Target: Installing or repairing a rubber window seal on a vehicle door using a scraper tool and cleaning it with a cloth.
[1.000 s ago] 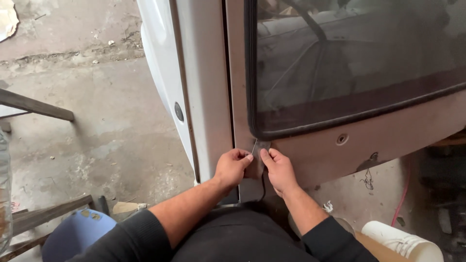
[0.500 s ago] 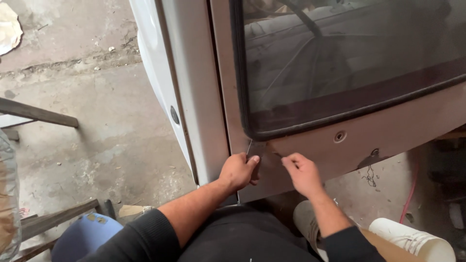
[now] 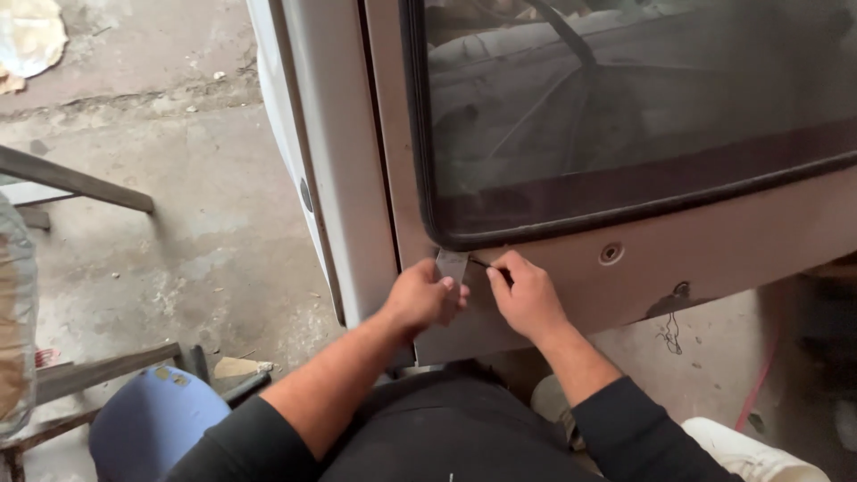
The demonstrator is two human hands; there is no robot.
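A car door panel [image 3: 714, 259] in dull primer stands before me, its window glass [image 3: 643, 107] framed by a black rubber seal [image 3: 420, 170]. My left hand [image 3: 420, 299] pinches a small flat grey blade or strip [image 3: 452, 265] held up against the seal's lower left corner. My right hand [image 3: 527, 299] sits just to the right of it, fingers curled on a thin dark tool or cord end [image 3: 482, 264] at the seal's bottom edge. Both hands rest on the panel below the glass.
A white body pillar [image 3: 330, 170] runs down left of the door. Concrete floor [image 3: 161, 232] lies to the left, with metal bars [image 3: 80, 183], a blue stool [image 3: 152, 424] near my left elbow and a white container [image 3: 759, 451] at the lower right.
My right hand moved away to the right half a second ago and has come back beside my left hand at the seal's corner. The grey strip now stands higher against the seal.
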